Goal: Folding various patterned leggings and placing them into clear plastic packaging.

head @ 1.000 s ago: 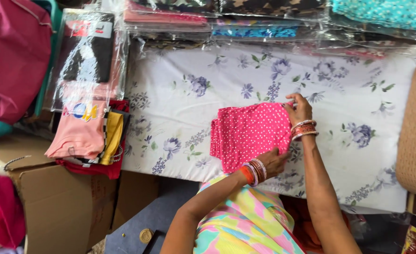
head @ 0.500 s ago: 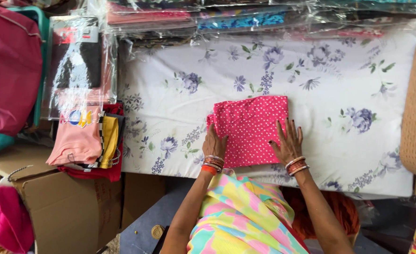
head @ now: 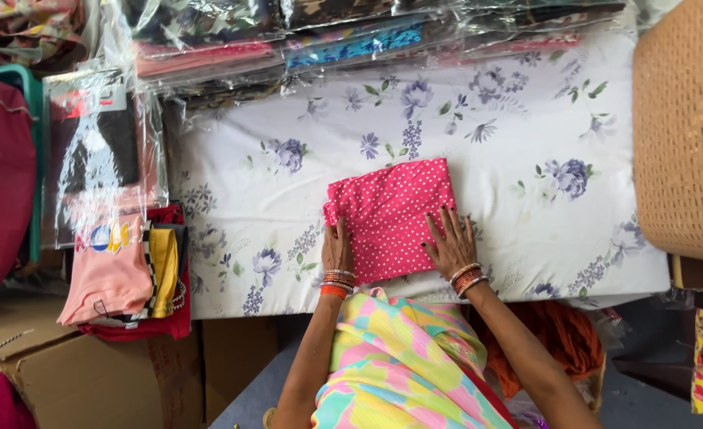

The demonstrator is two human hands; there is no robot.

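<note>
One folded pink cloth with small white dots [head: 391, 216] lies near the front edge of the bed with the white flowered sheet [head: 526, 119]. The person's left hand [head: 338, 248] lies flat and open on its left side. The right hand [head: 450, 245] rests open on its front right corner, fingers spread. The cloth looks soft, light and floppy, so it is best held by its folded edges. Farther back, several clear plastic packs of clothes [head: 351, 40] line the back edge.

Clear plastic garment packets [head: 351, 40] line the far edge; another hangs left [head: 97, 159]; a brown cardboard box [head: 89, 381] sits below-left
</note>
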